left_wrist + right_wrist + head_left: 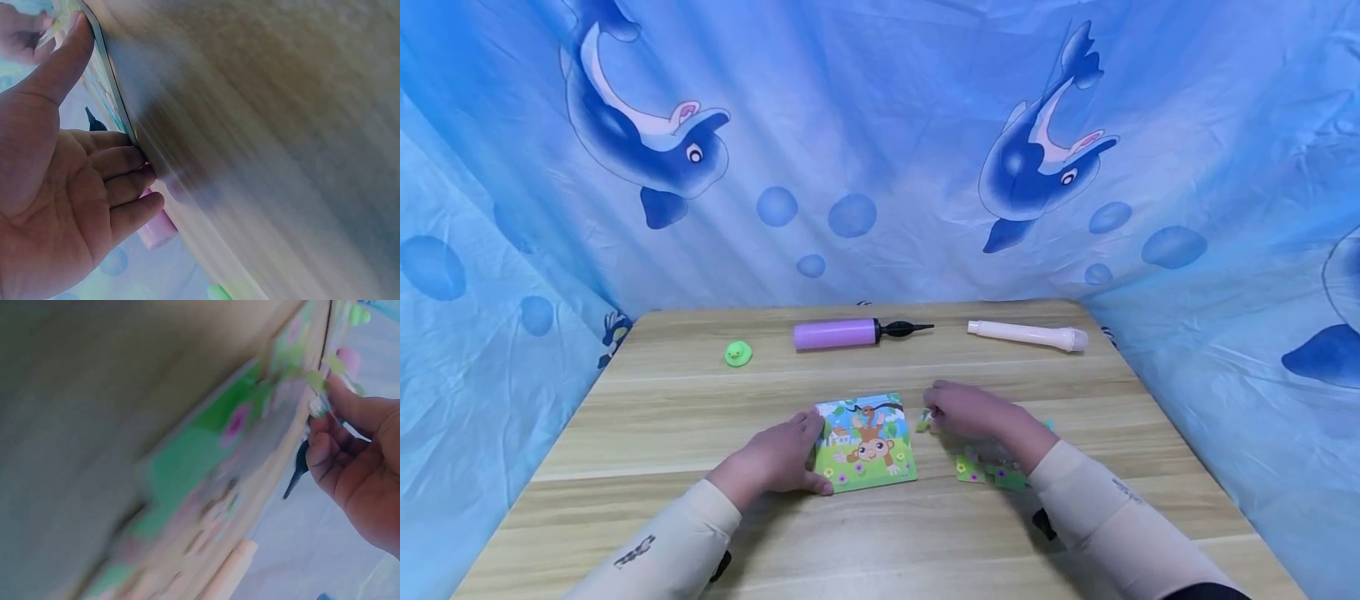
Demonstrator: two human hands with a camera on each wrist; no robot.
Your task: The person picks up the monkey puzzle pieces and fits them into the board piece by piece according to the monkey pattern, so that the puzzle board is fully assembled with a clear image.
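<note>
A square picture puzzle board (867, 442) with a cartoon monkey on green grass lies at the middle of the table. My left hand (784, 454) rests along its left edge, the thumb at the near corner and the fingers farther up. In the left wrist view, that left hand (69, 181) is spread, with fingertips right at the board's rim. Just right of the board, my right hand (968, 410) pinches a small green puzzle piece (923, 420) between thumb and fingers. Several loose puzzle pieces (970, 468) with flowers lie under the right forearm, partly hidden by it.
Toward the back of the table (685, 417) lie a purple hand pump (837, 334) with a black nozzle and a white microphone-shaped stick (1028, 335). A small green toy duck (738, 353) sits at the back left. A blue dolphin-print curtain (880, 150) surrounds the table.
</note>
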